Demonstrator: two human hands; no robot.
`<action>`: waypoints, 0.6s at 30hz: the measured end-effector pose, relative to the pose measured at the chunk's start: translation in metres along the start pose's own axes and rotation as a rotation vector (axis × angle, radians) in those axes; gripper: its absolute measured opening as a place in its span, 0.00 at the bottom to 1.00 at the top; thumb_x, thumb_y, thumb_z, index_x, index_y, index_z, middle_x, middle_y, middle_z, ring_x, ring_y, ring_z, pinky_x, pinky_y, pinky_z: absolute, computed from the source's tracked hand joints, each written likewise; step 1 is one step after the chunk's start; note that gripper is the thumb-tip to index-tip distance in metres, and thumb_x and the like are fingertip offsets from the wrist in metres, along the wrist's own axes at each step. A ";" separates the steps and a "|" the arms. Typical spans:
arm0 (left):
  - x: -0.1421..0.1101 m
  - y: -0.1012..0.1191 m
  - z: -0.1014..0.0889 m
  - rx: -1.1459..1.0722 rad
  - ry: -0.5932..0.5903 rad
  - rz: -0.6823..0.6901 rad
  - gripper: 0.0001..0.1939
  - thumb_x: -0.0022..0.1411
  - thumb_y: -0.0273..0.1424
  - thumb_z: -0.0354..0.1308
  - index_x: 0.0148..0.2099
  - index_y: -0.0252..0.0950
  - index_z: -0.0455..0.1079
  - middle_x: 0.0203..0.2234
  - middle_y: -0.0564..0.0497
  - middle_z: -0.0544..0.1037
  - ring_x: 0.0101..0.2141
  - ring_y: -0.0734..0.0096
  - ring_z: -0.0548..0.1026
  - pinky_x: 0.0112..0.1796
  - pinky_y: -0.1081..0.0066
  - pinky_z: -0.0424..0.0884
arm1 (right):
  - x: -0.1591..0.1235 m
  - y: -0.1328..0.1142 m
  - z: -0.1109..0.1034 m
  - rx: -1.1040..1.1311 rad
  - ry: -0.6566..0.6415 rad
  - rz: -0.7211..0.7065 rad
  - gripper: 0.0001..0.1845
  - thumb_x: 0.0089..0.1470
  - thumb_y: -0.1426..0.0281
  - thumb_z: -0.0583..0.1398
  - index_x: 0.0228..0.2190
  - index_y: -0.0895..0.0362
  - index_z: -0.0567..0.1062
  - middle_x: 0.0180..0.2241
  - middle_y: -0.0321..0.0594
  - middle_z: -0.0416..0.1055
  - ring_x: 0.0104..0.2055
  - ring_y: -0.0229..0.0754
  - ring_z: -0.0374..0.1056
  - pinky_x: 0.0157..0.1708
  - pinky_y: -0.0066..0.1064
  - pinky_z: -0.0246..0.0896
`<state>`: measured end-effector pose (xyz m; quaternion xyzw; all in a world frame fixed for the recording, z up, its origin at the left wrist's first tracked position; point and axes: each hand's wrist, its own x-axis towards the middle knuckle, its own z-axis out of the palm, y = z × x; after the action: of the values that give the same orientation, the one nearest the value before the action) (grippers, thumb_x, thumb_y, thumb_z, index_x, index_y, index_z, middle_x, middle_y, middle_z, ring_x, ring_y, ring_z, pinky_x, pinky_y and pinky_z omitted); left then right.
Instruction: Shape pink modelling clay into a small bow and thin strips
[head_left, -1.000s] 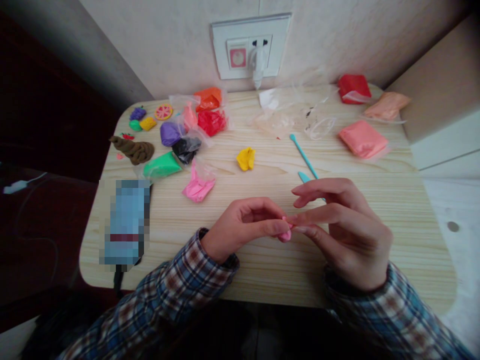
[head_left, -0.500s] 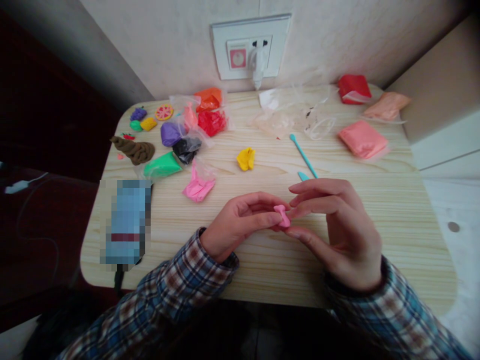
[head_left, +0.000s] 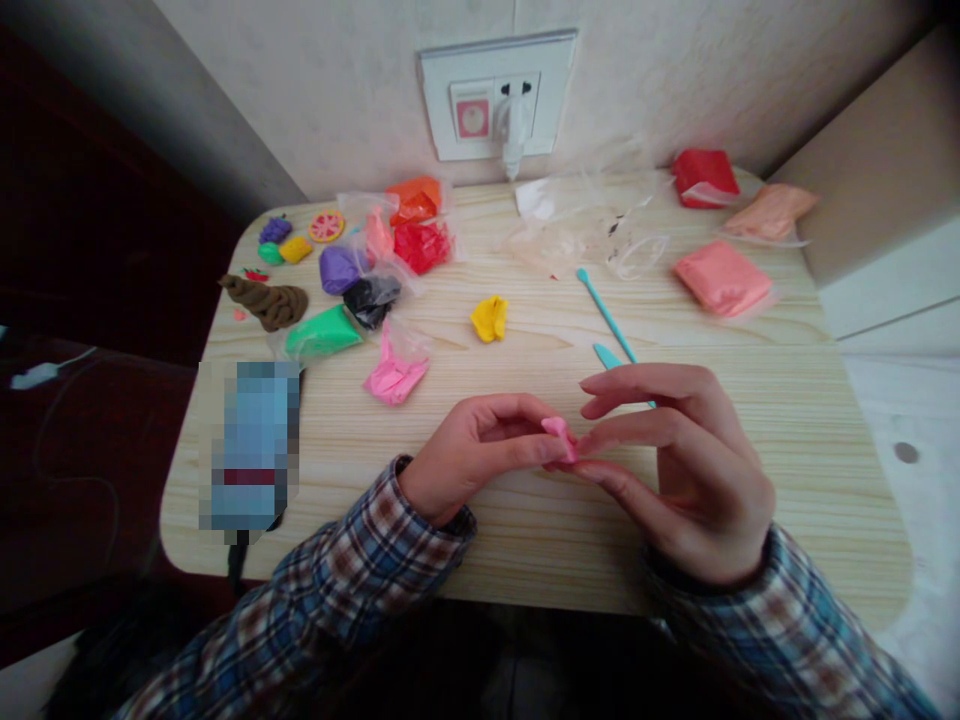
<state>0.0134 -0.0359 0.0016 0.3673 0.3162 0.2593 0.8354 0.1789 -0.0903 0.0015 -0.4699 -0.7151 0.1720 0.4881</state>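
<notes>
My left fingers [head_left: 529, 452] stay clamped on the pink piece [head_left: 556, 428] while my right fingers [head_left: 630, 430] have pinched closer onto its lower end, shaping apparently unfinished.

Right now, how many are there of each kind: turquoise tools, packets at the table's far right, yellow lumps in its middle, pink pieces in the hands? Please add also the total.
Turquoise tools: 2, partly behind the right hand
Packets: 3, coral, peach and red
Yellow lump: 1
Pink piece: 1, held in the left hand
Total: 7
</notes>
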 end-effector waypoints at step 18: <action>-0.001 0.002 0.002 0.033 -0.004 0.025 0.12 0.49 0.36 0.68 0.27 0.32 0.73 0.24 0.53 0.74 0.29 0.76 0.70 0.35 0.74 0.67 | 0.002 0.002 0.001 -0.048 -0.047 0.002 0.13 0.50 0.72 0.62 0.40 0.52 0.72 0.44 0.43 0.68 0.45 0.46 0.66 0.42 0.41 0.67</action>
<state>0.0141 -0.0362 0.0047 0.3855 0.3143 0.2637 0.8265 0.1786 -0.0876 0.0009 -0.4778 -0.7300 0.1663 0.4595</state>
